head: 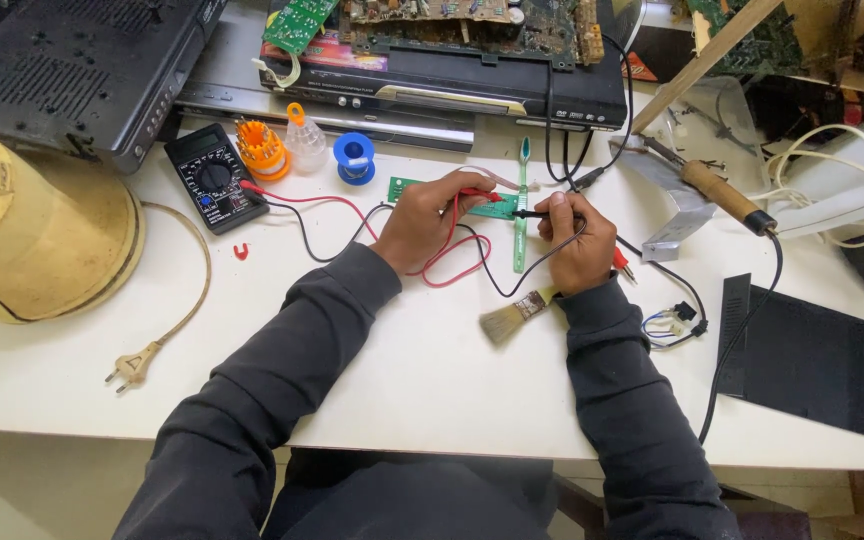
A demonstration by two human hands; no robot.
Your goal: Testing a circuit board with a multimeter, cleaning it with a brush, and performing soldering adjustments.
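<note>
My left hand (422, 220) grips a red test probe (480, 195) whose tip rests on a small green circuit board (407, 185) lying on the white table. My right hand (574, 240) pinches a black test probe (527, 213), its tip pointing left at the same board. Red and black leads (332, 205) run from the probes to a black multimeter (215, 178) at the left. A green toothbrush (522, 205) lies upright between my hands. Most of the board is hidden under my left hand.
A small paintbrush (512, 315) lies under my right wrist. A soldering iron (727, 197) rests on a metal stand at the right. An orange screwdriver set (262, 148), a small bottle (304, 138), a blue solder spool (354, 157), stacked disc players (452, 85), a plug (132, 368) surround them.
</note>
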